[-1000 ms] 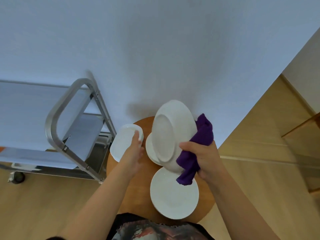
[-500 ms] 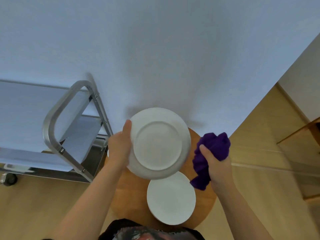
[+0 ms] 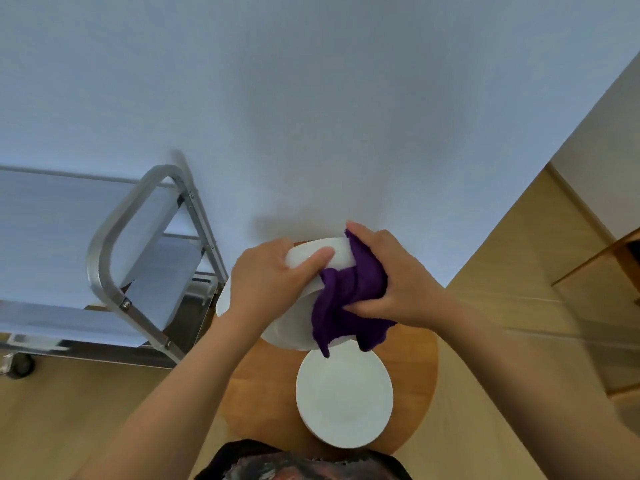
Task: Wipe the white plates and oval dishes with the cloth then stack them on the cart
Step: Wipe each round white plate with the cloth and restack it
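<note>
Head view, centre: the left hand (image 3: 266, 282) is gripping a white plate (image 3: 294, 323) by its rim, thumb lying across the upper face, the other fingers curling behind it; the plate is tilting above the table.
Head view, cloth: the right hand (image 3: 391, 275) is clenching a purple cloth (image 3: 349, 299) and pressing it onto the plate at the plate's 3 o'clock side; loose folds are hanging over the plate's lower edge.
Head view, 6 o'clock of the held plate: a stack of white plates (image 3: 344, 398) is lying flat on the round wooden table (image 3: 263, 396), just below the dangling cloth.
Head view, 9 o'clock of the hands: another white dish (image 3: 221, 303) is peeking out behind the left wrist; its shape is mostly hidden.
Head view, 9 o'clock of the frame: the metal cart (image 3: 107, 251) is standing beside the table, against the pale wall (image 3: 311, 98), one wheel (image 3: 22, 365) resting on the wooden floor (image 3: 519, 271).
Head view, 6 o'clock edge: a dark patterned shirt (image 3: 298, 462) is showing at the bottom.
</note>
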